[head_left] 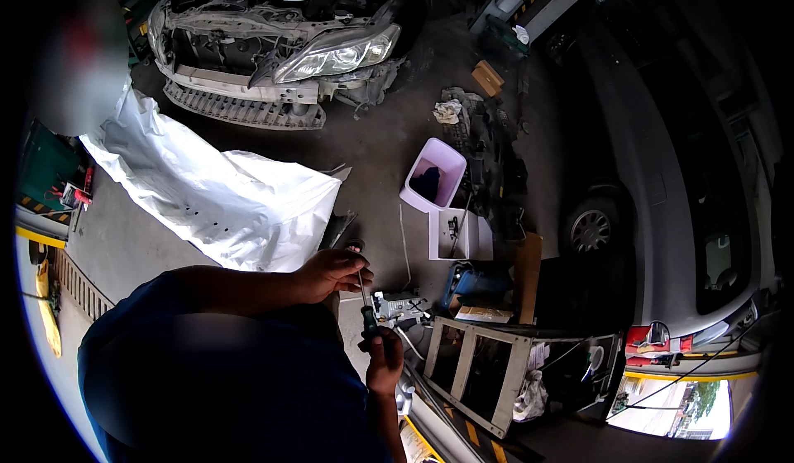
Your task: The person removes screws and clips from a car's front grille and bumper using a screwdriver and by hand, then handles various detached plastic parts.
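Observation:
Just in front of my body I hold a screwdriver [369, 320] with a dark green and black handle and a thin metal shaft pointing up and slightly left. My right hand [385, 362] is closed on the end of the handle. The fingers of my left hand [335, 273] are pinched around the shaft near its tip. A small reddish thing shows at the left fingertips, too small to name. Beyond my left arm lies a large white sheet [240, 202] with several dark spots, its far left end raised.
A car [240, 82] with its front bumper off and bonnet open stands ahead. Right of centre are a lilac bin [409, 177] with dark cloth inside, a white box [475, 244] and a metal frame [506, 384]. A grey vehicle [653, 182] stands far right.

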A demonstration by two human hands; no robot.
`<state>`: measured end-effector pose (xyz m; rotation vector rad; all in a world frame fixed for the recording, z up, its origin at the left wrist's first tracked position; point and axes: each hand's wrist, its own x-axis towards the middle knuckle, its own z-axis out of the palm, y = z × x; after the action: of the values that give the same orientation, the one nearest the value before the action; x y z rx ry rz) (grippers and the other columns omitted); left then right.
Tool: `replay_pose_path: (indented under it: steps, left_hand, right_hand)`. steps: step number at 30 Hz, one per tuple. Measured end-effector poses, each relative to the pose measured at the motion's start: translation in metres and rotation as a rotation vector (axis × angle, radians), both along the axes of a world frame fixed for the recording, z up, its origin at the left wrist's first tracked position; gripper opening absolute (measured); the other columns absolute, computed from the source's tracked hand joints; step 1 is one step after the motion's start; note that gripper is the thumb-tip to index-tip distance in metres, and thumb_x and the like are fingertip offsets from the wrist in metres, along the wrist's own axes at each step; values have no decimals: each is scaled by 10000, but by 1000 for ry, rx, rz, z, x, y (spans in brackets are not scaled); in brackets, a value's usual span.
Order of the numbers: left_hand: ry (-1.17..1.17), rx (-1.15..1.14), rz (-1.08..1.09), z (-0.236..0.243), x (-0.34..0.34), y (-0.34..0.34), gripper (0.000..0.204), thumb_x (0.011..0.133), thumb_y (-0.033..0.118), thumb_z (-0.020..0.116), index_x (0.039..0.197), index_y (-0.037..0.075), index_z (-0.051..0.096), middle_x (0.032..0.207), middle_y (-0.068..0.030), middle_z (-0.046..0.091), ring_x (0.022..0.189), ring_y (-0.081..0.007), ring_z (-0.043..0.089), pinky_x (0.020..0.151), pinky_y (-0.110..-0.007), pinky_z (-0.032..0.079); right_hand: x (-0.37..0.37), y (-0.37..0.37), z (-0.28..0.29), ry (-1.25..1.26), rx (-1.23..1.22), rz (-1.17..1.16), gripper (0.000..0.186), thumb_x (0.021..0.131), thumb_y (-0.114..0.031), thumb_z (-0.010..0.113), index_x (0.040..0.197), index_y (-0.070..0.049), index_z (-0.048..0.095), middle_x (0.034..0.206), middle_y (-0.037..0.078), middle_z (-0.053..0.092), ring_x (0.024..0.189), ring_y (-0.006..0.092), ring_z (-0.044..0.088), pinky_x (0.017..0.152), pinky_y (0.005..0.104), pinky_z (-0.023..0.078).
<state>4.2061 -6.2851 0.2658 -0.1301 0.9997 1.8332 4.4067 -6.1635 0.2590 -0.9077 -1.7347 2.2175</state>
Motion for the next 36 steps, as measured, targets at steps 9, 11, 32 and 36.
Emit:
replay_pose_path:
  steps: [9,11,32,36]
  left_hand:
    - [102,-17,217,18,-225,108,409,931,339,553,1184,19,565,1040,-111,655,997,-207,626,853,-338,492]
    - [107,1,194,25,-252,129,377,941,350,532,1174,59,590,1011,-66,671,965,-153,627,827,-316,498]
    - [159,-106,815,30,-613,280,402,948,366,513,1190,47,553,1043,-101,659,953,-208,644,839,-344,509]
    - [107,-177,767,33,-710,308,361,956,358,501,1160,68,567,1029,-88,661,934,-184,638,783,-313,503]
  right_hand:
    - [-271,132,40,-23,189,366,403,945,-287,485,1220,8,488,886,72,559,724,132,488,642,275,408]
    - [-294,160,11,-117,95,400,468,902,-331,542,1190,35,493,790,51,535,640,111,475,558,279,385]
    - [-783,355,3,6,68,1093,235,934,-280,503,1011,-67,564,704,-7,483,582,80,398,496,241,342]
    - [-890,397,-54,-41,78,1233,295,950,-324,483,1028,-54,573,729,-12,496,617,100,442,540,249,387]
